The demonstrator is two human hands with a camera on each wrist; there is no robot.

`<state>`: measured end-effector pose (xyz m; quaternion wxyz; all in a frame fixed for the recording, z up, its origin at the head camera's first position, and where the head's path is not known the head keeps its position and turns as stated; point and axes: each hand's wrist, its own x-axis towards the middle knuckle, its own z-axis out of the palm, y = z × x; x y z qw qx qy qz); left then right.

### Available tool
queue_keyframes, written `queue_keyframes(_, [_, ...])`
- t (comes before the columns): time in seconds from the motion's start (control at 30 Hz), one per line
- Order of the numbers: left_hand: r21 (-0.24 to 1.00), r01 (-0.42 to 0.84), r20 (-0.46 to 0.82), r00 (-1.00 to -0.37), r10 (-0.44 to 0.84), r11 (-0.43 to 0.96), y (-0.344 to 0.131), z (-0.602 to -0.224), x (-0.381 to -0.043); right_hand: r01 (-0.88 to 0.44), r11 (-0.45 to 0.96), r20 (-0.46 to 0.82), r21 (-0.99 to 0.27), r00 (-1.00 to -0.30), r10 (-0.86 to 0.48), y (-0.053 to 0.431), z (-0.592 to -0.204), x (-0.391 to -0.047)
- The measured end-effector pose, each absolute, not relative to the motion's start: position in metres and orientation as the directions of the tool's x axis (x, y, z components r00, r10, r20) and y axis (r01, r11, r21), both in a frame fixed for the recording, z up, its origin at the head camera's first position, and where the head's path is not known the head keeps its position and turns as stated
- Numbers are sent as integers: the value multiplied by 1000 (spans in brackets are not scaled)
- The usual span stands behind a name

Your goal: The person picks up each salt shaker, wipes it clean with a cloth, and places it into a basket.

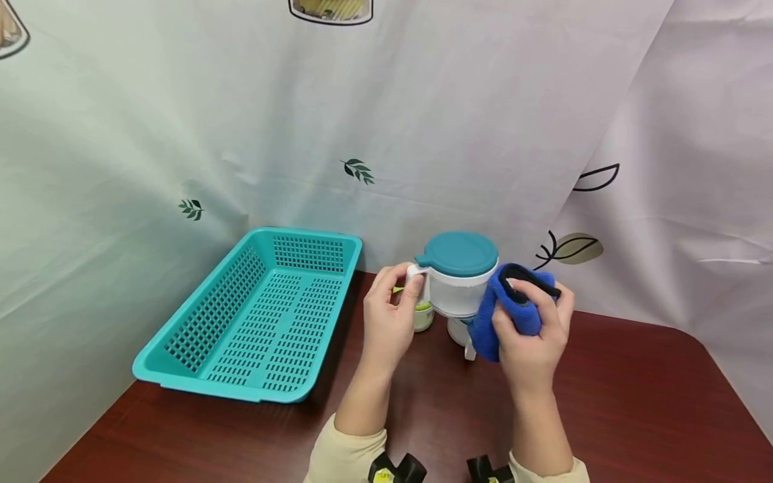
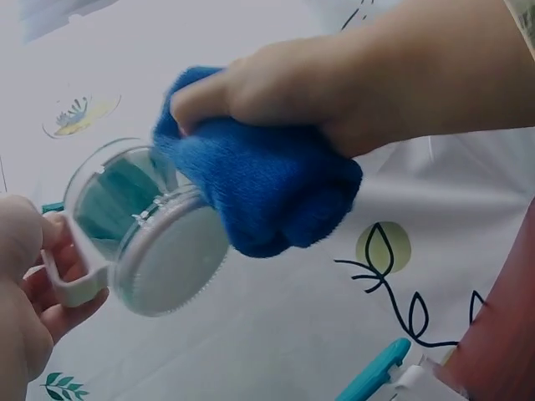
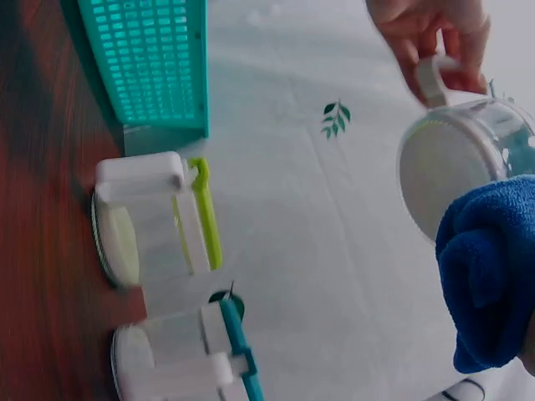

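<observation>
My left hand (image 1: 386, 332) grips the white handle (image 1: 417, 271) of a clear seasoning jar (image 1: 457, 296), held up above the table. A teal lid (image 1: 461, 253) covers its top. In my right hand (image 1: 534, 339) is a bunched blue cloth (image 1: 486, 329) with a dark edge, laid against the jar's right side. From the left wrist, the cloth (image 2: 276, 188) hides part of the jar wall, and the round ridged base (image 2: 171, 263) shows. The right wrist view also shows this pale base (image 3: 443, 175), with the left hand (image 3: 435, 33) at the handle.
A turquoise perforated basket (image 1: 241, 393) stands on the left of the dark red table (image 1: 634, 389). Behind the hands stand a green-lidded jar (image 3: 155, 225) and a second teal-lidded jar (image 3: 180, 351), both with white handles. A pale patterned curtain (image 1: 290, 121) hangs behind.
</observation>
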<state>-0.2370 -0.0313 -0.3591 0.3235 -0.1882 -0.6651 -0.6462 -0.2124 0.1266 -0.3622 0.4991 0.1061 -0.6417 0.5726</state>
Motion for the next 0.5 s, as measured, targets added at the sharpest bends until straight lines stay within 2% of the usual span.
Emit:
queue_keyframes(0.17, [716,670,698,-691,-189,195,-34,-361,-239,-738,282,776,-613,-493,394,121,-369,-213])
queue_keyframes(0.33, [643,687,763,-612,-206,340,-37,-362,-240,-757,251,785,-604,-510,351,113,-368,-209])
queue_keyframes(0.5, [571,701,818,-532,-220,426,-41,-363,-240,-787,249,812,-565,-477,336,107,-362,-202])
